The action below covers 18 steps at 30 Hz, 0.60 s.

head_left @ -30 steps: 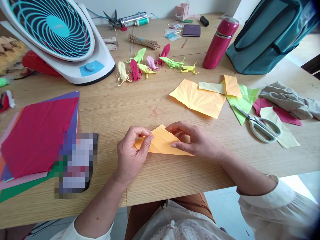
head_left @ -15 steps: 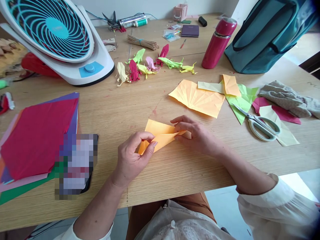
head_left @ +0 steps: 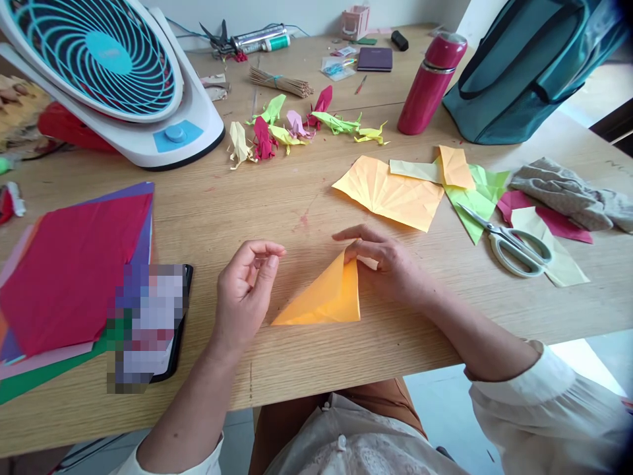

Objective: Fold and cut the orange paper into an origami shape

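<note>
A folded orange sheet of paper (head_left: 324, 297) stands as a triangle on the wooden table, its long edge toward me. My right hand (head_left: 386, 264) pinches its upper corner between thumb and fingers. Left of the paper, my left hand (head_left: 247, 280) is raised off it, fingers curled and thumb a little apart from them, with nothing in between. Farther back lies a creased orange sheet (head_left: 390, 194), and pale-handled scissors (head_left: 519, 251) rest on paper scraps to the right.
Several small folded paper animals (head_left: 287, 128) stand behind. A fan (head_left: 178, 142) is at the back left, near coloured paper sheets (head_left: 74, 270) and a phone (head_left: 182, 323). A red flask (head_left: 428, 92), a teal bag (head_left: 509, 86) and a grey cloth (head_left: 568, 191) are at right.
My left hand has let go of the orange paper and moved left. The paper has turned, so a broad triangular face now shows, while my right hand keeps its hold.
</note>
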Each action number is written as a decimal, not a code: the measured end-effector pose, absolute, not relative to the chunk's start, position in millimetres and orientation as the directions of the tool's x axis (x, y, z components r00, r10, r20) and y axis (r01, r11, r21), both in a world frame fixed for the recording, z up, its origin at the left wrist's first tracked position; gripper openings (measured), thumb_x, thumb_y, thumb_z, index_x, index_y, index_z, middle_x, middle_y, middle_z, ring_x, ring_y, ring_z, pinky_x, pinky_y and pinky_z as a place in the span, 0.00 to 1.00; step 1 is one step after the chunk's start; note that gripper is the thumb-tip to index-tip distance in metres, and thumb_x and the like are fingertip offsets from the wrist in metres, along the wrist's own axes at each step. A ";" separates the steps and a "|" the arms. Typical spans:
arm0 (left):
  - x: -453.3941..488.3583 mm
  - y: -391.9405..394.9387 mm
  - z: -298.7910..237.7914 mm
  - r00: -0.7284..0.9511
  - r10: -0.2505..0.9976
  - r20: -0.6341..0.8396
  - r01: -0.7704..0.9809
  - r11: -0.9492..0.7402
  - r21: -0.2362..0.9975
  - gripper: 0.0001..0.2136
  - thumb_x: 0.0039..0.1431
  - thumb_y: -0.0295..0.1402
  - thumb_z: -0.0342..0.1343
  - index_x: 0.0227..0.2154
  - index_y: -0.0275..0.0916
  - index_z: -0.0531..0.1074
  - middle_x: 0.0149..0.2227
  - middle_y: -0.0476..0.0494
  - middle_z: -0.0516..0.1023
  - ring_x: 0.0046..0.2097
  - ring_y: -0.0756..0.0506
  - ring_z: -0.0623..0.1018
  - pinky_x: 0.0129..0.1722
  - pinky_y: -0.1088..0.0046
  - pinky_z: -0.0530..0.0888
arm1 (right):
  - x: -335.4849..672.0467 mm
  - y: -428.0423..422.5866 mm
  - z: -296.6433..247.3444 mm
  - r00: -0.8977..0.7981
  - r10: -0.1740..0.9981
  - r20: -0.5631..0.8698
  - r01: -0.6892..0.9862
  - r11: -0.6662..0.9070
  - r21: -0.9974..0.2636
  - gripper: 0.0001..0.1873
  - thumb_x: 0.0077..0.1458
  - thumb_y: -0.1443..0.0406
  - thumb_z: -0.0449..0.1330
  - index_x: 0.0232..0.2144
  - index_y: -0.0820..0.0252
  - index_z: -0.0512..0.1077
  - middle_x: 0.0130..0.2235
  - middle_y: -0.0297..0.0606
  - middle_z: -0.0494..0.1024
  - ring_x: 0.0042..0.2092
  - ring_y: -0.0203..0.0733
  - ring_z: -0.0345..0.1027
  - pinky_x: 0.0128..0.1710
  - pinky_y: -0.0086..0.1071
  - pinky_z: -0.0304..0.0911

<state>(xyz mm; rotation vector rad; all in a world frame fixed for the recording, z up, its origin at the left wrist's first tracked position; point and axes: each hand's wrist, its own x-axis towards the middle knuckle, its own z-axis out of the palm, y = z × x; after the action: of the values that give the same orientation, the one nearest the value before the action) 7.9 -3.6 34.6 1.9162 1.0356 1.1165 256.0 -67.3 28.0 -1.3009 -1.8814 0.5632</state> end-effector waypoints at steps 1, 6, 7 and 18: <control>8.5 -2.7 32.6 0.357 0.874 0.330 0.289 -0.439 0.851 0.06 0.68 0.36 0.55 0.40 0.41 0.74 0.40 0.46 0.79 0.44 0.48 0.79 0.46 0.70 0.76 | 256.3 -67.1 26.2 -0.166 0.922 0.351 0.582 0.379 -0.720 0.11 0.61 0.74 0.55 0.34 0.55 0.75 0.60 0.43 0.72 0.57 0.49 0.72 0.52 0.45 0.72; 14.9 -4.7 22.5 0.560 0.788 0.257 0.307 -0.485 0.819 0.11 0.65 0.28 0.56 0.49 0.42 0.72 0.49 0.43 0.78 0.50 0.46 0.79 0.44 0.70 0.78 | 258.5 -63.1 15.3 -0.167 0.902 0.398 0.573 0.417 -0.706 0.13 0.61 0.75 0.54 0.34 0.55 0.76 0.69 0.39 0.62 0.68 0.49 0.61 0.62 0.50 0.65; 16.2 -5.8 21.6 0.600 0.757 0.258 0.312 -0.519 0.796 0.14 0.65 0.27 0.56 0.52 0.42 0.71 0.52 0.42 0.77 0.52 0.45 0.78 0.45 0.70 0.78 | 258.8 -62.1 13.3 -0.192 0.896 0.400 0.567 0.434 -0.700 0.14 0.61 0.75 0.53 0.34 0.55 0.76 0.70 0.40 0.61 0.68 0.49 0.61 0.63 0.49 0.65; 17.7 -5.8 12.8 0.746 0.611 0.265 0.367 -0.709 0.602 0.20 0.67 0.28 0.55 0.61 0.40 0.65 0.60 0.37 0.71 0.62 0.41 0.70 0.62 0.56 0.72 | 262.4 -65.0 17.5 -0.338 0.902 0.267 0.711 0.431 -0.556 0.23 0.61 0.77 0.54 0.52 0.55 0.78 0.72 0.47 0.56 0.72 0.56 0.51 0.67 0.55 0.58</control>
<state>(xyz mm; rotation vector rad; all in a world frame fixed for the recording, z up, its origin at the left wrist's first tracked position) 17.7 -5.8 12.8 2.4178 0.7378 0.6185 262.4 -65.0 17.5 -1.3551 -2.1476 0.4658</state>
